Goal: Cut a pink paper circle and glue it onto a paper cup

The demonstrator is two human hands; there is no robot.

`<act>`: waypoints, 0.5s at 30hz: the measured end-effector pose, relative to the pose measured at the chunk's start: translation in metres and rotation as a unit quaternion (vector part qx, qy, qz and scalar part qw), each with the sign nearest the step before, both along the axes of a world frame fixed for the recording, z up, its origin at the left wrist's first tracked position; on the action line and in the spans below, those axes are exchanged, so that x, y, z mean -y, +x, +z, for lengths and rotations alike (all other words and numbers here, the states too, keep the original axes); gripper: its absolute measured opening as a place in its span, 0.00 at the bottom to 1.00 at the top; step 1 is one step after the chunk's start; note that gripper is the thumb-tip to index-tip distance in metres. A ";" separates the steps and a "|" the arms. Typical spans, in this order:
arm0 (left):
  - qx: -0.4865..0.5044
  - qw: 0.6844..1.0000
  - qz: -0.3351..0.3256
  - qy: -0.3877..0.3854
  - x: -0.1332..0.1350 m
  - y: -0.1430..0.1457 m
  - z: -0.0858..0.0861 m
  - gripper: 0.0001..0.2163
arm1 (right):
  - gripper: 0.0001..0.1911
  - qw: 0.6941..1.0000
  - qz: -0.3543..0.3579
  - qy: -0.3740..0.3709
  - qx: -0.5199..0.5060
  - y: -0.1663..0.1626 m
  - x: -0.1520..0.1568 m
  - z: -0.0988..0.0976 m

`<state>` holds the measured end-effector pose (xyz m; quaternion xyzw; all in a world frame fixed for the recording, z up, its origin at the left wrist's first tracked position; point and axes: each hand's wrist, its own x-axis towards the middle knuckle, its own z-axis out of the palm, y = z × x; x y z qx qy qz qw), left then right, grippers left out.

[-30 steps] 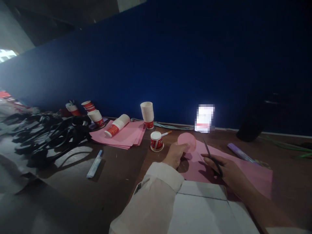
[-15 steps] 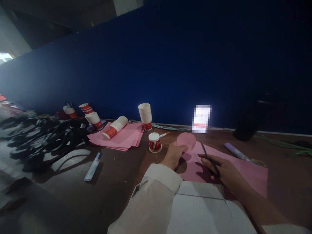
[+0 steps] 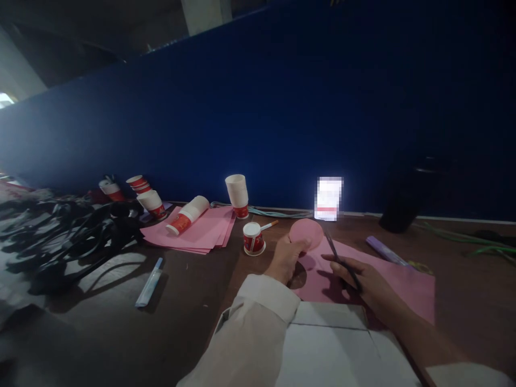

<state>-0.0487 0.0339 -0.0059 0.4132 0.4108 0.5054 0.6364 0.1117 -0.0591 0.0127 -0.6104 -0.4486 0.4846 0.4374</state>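
Note:
My left hand pinches a round pink paper disc and holds it upright above the table. Beneath it lies a pink paper sheet with a round hole cut near my left wrist. My right hand rests on that sheet, closed around dark scissors whose blades point up toward the disc. A small red and white paper cup stands upside down just left of my left hand, with an orange-tipped pen behind it.
A stack of pink sheets with a fallen cup lies at the left. Stacked cups stand by the blue wall. Black tangled items, a blue glue stick, a purple tube and a white box are around.
The view has drifted a little to the right and down. My hands keep the disc and the scissors in nearly the same pose.

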 end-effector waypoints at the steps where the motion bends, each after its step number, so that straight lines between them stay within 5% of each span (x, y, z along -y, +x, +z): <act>1: 0.000 1.000 -0.003 0.000 0.000 0.000 0.000 0.18 | 0.31 1.000 -0.002 0.002 -0.003 0.000 0.000 0.000; 15: -0.057 0.997 -0.050 -0.009 0.007 -0.003 0.005 0.18 | 0.35 0.999 0.007 0.024 0.033 -0.001 -0.001 0.002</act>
